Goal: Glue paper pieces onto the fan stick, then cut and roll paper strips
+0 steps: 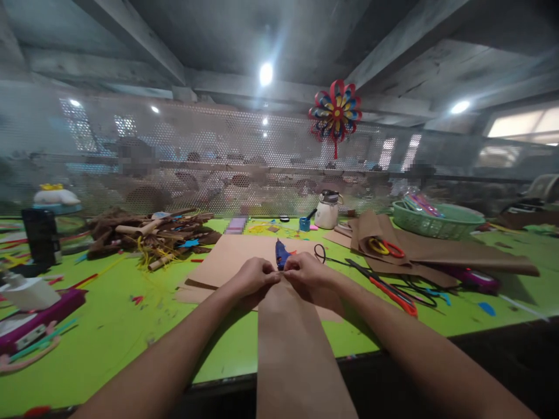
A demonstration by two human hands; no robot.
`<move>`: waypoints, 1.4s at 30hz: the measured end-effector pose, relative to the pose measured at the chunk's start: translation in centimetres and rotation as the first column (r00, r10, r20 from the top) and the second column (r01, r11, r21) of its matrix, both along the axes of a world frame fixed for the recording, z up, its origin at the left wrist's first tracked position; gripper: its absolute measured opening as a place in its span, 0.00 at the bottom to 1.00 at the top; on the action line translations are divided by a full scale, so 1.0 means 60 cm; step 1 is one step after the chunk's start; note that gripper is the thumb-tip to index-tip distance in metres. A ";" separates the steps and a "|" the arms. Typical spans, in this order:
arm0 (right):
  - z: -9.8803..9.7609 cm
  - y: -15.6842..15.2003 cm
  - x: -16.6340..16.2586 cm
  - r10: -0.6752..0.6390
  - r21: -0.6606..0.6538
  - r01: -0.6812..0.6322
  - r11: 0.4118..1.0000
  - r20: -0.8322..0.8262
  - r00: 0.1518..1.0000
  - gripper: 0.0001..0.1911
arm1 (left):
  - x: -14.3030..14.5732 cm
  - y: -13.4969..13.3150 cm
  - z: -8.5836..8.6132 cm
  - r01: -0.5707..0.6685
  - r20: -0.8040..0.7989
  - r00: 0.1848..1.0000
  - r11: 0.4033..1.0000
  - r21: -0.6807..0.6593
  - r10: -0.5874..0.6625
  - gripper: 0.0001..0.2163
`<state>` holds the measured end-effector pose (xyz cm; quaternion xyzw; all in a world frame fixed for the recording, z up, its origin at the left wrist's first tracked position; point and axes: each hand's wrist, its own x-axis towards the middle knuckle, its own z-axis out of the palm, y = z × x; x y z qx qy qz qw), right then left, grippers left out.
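I had the left hand [257,273] pinching the far end of the brown paper strip [297,343], with the right hand [308,269] pinching close beside it; the strip ran back between the forearms. Working this fold well, I judged, called for even pressure from both, clear of the glue gun [282,254] just beyond. On the green bench [131,337], scraps [152,235] lay left of the hands, scissors [386,289] right; a perforated screen [209,145] stood beyond, under lamps.
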<state>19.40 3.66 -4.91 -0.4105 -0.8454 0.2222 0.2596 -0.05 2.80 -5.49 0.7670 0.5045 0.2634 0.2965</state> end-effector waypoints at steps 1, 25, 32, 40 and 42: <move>0.002 0.000 0.002 0.011 0.009 -0.011 1.000 0.016 1.000 0.05 | 0.000 0.003 -0.003 -0.016 0.002 1.000 1.000 -0.003 0.016 0.14; -0.026 -0.001 0.023 0.048 0.053 -0.046 0.998 -0.042 0.998 0.04 | 0.002 0.008 -0.003 0.132 -0.140 0.985 0.969 0.207 -0.104 0.10; -0.014 0.001 0.022 0.107 0.331 -0.192 0.924 0.260 0.960 0.07 | 0.006 0.003 -0.014 0.281 -0.386 0.918 0.834 0.476 -0.089 0.12; -0.011 -0.004 0.039 0.090 0.410 -0.272 0.871 0.411 0.907 0.09 | 0.010 -0.004 -0.011 0.340 -0.498 0.867 0.767 0.544 -0.031 0.13; -0.021 -0.003 0.050 0.058 0.434 -0.243 0.867 0.397 0.916 0.09 | 0.011 -0.004 -0.011 0.341 -0.511 0.860 0.768 0.542 -0.022 0.13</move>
